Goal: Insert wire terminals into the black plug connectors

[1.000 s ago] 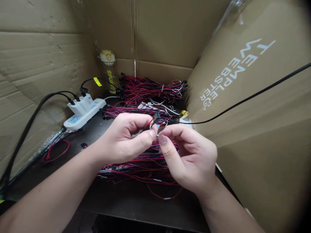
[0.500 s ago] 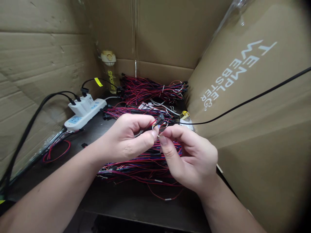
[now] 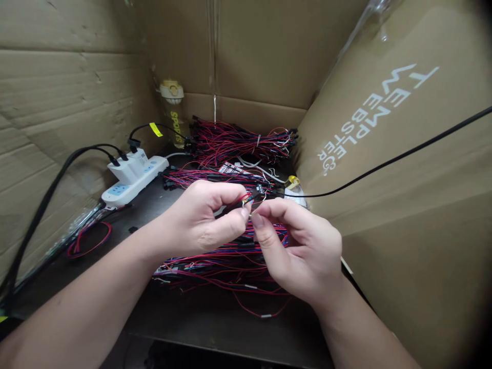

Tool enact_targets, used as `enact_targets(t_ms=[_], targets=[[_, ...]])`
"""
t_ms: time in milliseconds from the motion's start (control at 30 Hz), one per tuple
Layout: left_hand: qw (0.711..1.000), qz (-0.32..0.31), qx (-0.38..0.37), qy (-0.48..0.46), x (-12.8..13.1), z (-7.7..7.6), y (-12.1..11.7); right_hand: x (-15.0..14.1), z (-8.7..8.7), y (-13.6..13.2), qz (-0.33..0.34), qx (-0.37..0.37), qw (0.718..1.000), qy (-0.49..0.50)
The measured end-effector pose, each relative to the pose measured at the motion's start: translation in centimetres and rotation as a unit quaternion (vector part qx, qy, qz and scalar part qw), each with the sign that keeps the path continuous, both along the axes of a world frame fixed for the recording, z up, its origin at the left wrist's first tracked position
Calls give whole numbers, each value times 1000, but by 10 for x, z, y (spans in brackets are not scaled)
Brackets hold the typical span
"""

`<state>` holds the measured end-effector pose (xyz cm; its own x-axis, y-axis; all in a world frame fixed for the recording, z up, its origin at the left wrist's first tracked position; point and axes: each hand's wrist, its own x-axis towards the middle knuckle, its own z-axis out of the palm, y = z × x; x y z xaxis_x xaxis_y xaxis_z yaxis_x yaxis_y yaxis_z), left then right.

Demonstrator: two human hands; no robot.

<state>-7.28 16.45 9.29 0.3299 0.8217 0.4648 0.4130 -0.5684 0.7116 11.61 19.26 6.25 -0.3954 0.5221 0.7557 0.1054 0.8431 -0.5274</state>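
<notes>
My left hand (image 3: 203,220) is closed in a pinch on a thin red and black wire lead with a small black connector (image 3: 258,190) sticking out past the fingertips. My right hand (image 3: 300,246) meets it thumb to thumb, its fingers pinched on the same lead's bare end. Both hands hover above a loose pile of red, blue and black wire leads (image 3: 223,261) on the dark table (image 3: 215,323).
Another wire bundle (image 3: 238,141) lies at the back. A white power strip (image 3: 132,177) with plugged chargers sits at left, black cables running off it. A bottle (image 3: 171,110) stands in the corner. Cardboard walls (image 3: 403,169) enclose all sides; a black cable (image 3: 388,164) crosses the right.
The small black connector has shifted slightly right and down between the fingertips. Both hands stay almost in place.
</notes>
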Motion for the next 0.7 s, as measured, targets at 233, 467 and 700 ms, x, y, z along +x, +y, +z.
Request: enact_targets(t_ms=[233, 467, 700], targets=[[999, -20, -30, -14, -1, 0, 1, 1, 1, 1, -11, 45, 999, -21], [991, -51, -108, -58, -7, -7, 4, 4, 2, 7, -15, 145, 988, -49], [987, -69, -135, -61, -10, -6, 5, 3, 5, 8, 0, 101, 994, -52]])
